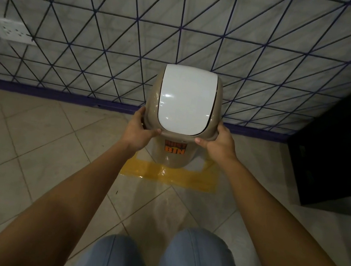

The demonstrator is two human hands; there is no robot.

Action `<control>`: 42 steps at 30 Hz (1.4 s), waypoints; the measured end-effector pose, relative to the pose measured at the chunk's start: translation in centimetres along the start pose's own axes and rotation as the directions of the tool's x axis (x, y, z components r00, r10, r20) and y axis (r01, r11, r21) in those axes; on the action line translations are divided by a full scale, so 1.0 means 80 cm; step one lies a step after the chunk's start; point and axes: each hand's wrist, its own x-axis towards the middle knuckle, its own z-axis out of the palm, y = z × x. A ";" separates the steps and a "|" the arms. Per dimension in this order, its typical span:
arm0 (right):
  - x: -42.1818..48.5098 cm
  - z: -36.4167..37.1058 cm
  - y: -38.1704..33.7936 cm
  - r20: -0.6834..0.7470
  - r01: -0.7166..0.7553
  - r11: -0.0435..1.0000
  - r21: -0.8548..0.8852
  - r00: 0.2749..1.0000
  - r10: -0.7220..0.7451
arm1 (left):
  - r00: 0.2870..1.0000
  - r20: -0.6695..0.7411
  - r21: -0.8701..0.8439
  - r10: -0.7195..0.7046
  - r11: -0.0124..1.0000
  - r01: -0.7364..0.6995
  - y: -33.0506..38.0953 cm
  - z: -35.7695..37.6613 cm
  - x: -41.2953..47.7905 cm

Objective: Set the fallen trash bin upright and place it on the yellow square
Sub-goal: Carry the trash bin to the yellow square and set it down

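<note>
A beige trash bin [175, 155] with a white swing lid [186, 98] and an orange "BIN" label stands upright in front of the wall. Its base sits inside the yellow taped square [170, 176] on the floor tiles. My left hand [140, 128] grips the left side of the lid rim, thumb along the front edge. On the right side, my right hand [219, 143] holds the rim the same way. The far part of the square is hidden behind the bin.
A tiled wall with a dark triangle pattern [115, 44] rises right behind the bin, with a purple skirting strip at its foot. A black cabinet [345, 147] stands to the right. A white socket plate [10, 29] is on the wall at left. My knees [150, 261] are below.
</note>
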 end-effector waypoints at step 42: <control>0.025 0.006 -0.011 -0.089 0.006 0.997 -0.074 0.996 -0.012 | 0.997 -0.064 0.149 0.038 0.988 -0.028 0.011 0.010 0.034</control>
